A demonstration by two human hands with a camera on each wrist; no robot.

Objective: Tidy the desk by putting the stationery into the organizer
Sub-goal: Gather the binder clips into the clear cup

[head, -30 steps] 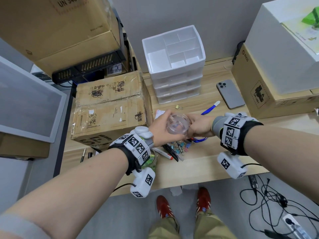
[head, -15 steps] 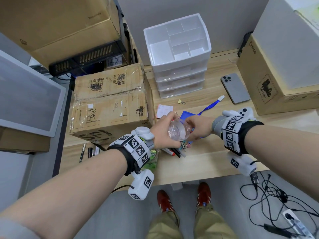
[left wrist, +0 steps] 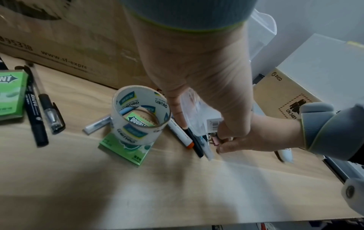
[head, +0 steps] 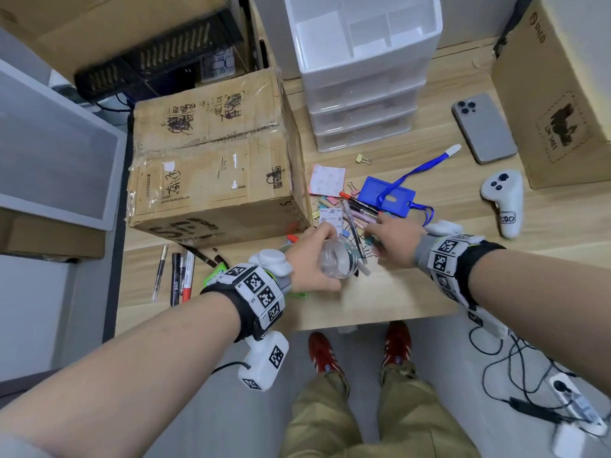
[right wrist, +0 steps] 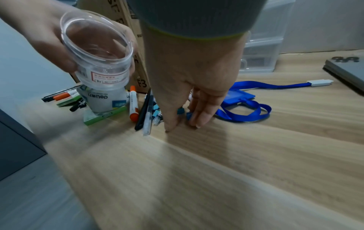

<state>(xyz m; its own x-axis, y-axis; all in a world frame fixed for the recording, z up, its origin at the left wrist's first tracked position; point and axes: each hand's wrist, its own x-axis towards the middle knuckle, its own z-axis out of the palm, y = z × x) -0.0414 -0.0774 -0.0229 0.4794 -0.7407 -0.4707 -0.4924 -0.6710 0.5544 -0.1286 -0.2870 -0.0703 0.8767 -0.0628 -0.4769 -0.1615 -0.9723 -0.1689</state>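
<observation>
Beside left hand [left wrist: 197,74]: tape roll [left wrist: 140,115] printed "deli".

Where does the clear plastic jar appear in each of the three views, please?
Head: clear plastic jar at centre, gripped by the left hand.
Left wrist: mostly hidden behind the palm; a clear sliver shows.
Right wrist: upper left, mouth towards the camera.
Shared landmark: the tape roll beside it.

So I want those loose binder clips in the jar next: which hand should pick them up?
The right hand: its fingertips already rest among the binder clips on the desk, while the left hand grips the clear jar, mouth open.
</observation>
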